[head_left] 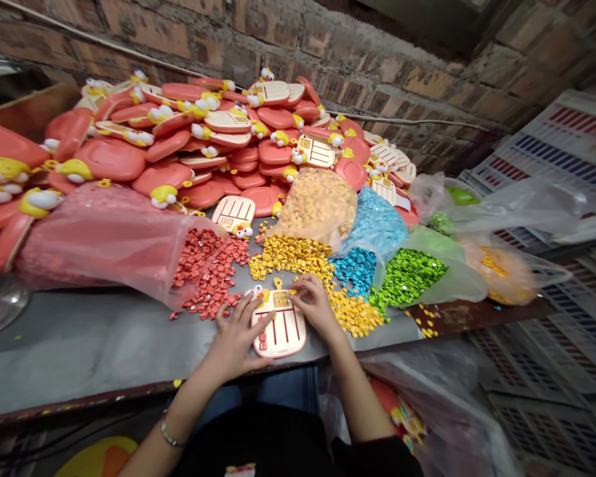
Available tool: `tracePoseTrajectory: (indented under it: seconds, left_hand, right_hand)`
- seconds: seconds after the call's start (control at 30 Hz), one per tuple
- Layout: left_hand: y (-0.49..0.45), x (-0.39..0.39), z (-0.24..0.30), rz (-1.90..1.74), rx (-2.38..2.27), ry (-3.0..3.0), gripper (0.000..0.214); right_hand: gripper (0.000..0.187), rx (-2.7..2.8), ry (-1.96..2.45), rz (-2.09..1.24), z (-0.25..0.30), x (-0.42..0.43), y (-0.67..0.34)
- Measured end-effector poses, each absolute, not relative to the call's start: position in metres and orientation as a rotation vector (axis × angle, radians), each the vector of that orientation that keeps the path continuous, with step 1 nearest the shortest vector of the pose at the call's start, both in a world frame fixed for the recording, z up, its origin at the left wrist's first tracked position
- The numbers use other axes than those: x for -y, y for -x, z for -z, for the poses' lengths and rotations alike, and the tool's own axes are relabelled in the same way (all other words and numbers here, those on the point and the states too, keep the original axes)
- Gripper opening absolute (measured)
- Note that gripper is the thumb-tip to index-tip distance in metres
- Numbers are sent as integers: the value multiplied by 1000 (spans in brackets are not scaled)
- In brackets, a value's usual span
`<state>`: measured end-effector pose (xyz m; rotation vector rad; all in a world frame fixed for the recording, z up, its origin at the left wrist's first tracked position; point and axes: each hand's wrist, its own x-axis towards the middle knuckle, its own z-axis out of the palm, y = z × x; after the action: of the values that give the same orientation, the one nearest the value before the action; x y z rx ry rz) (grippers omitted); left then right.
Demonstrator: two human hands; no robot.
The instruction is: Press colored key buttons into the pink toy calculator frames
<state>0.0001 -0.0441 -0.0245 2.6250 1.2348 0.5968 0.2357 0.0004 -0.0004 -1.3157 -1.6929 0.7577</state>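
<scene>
1. Dark garment (258,444) lies nearest the camera at the lower edge; both forearms rise from it toward the work. Silver bracelet (171,434) is on the left wrist.
2. Left hand (236,338): grasping the left edge of a coral-rimmed cream plastic toy board (281,328), fingers spread.
3. Right hand (315,305): fingertips (294,289) closed near the board's top edge beside a small yellow piece (278,283). Whether that piece is held, I cannot tell.
4. Board lies flat on a grey surface (79,344), with its chick head at 10 o'clock.
5. Loose red pieces (211,278) lie at 10 o'clock from the board, and loose yellow pieces (291,258) spread from 12 to 3 o'clock, touching the right hand's wrist side.
6. Blue pieces (350,268) and green pieces (407,278) spill from clear plastic bags (377,222) at 2 o'clock.
7. Heap of finished coral toy boards (179,139) stands at 11 o'clock against a brick wall (377,66).
8. Stacked plastic crates (541,331) stand at 3 o'clock.
</scene>
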Motion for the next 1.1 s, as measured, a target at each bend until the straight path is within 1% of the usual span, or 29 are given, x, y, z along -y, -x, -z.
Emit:
tracePoseTrajectory:
  seconds: [0.1, 0.17, 0.2, 0.27, 0.37, 0.47, 0.6, 0.7, 0.87, 0.93, 1.0, 1.03, 1.1]
  left_hand:
    - [0, 45, 24, -631, -1158, -2642, 59]
    - [0, 46, 23, -637, -1084, -2665, 46]
    - [0, 47, 23, -635, -1058, -2676, 43]
    - [-1, 47, 24, -632, -1067, -2682, 47]
    - [-1, 48, 26, -605, -1195, -2635, 68]
    - [-2, 47, 27, -555, -1277, -2586, 80]
    - [-3, 47, 23, -530, -1278, -2573, 82]
    - [-2, 46, 20, -508, -1272, -2578, 83]
    - [-1, 46, 20, -495, -1312, -2581, 88]
    - [-1, 46, 20, -499, -1318, -2580, 87]
    - [-2, 46, 20, -499, -1317, -2586, 81]
    - [-2, 45, 19, -500, -1316, -2591, 76]
    - [-4, 45, 19, -508, -1310, -2606, 68]
  right_hand:
    - [9, 1755, 1328, -695, 3, 2, -231]
    - [11, 1850, 1364, -573, 7, 3, -230]
    - [12, 1905, 1388, -497, 9, 4, -230]
    - [14, 1996, 1429, -351, 13, 6, -230]
    - [18, 2065, 1453, -257, 15, 10, -232]
    - [17, 2099, 1409, -335, 11, 16, -238]
    - [10, 2082, 1333, -584, 4, 21, -243]
    - [10, 1989, 1306, -743, 5, 21, -232]
    - [10, 1944, 1208, -812, 10, 20, -205]
    - [10, 1993, 1138, -962, 7, 21, -205]
    - [12, 1999, 1091, -1100, 3, 19, -213]
    - [12, 1977, 1110, -1085, 2, 16, -218]
    - [12, 1911, 1251, -852, 3, 4, -227]
